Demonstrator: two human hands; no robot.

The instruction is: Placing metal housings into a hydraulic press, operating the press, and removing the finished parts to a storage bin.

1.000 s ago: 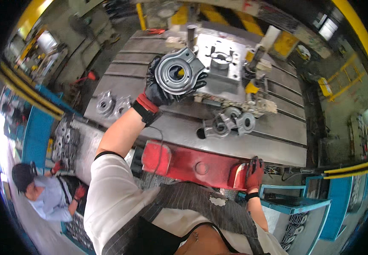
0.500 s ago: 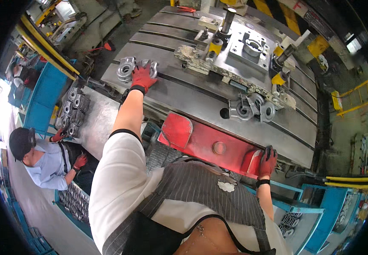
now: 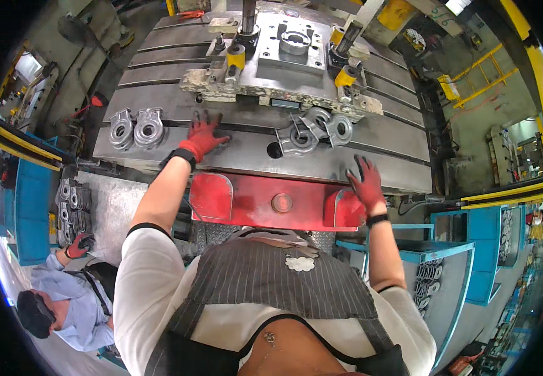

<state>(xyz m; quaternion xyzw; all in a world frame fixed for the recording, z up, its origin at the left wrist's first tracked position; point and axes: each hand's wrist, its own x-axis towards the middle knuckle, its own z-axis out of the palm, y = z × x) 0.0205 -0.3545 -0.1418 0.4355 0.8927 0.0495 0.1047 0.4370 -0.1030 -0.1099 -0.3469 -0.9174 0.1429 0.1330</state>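
Fingers spread, empty: red-gloved left hand (image 3: 202, 136), right hand (image 3: 365, 182) | paired silver metal ring-brackets (image 3: 138, 131) leftward (left hand nearer), toward steel bed (image 3: 243, 156) left edge

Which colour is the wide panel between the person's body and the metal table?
The panel is red; the head view, the only one, shows it best.

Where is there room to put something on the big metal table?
Two patches of the metal table look bare: between the left hand and the piled ring parts, and from that pile to the right edge. It's crowded around the steel block.
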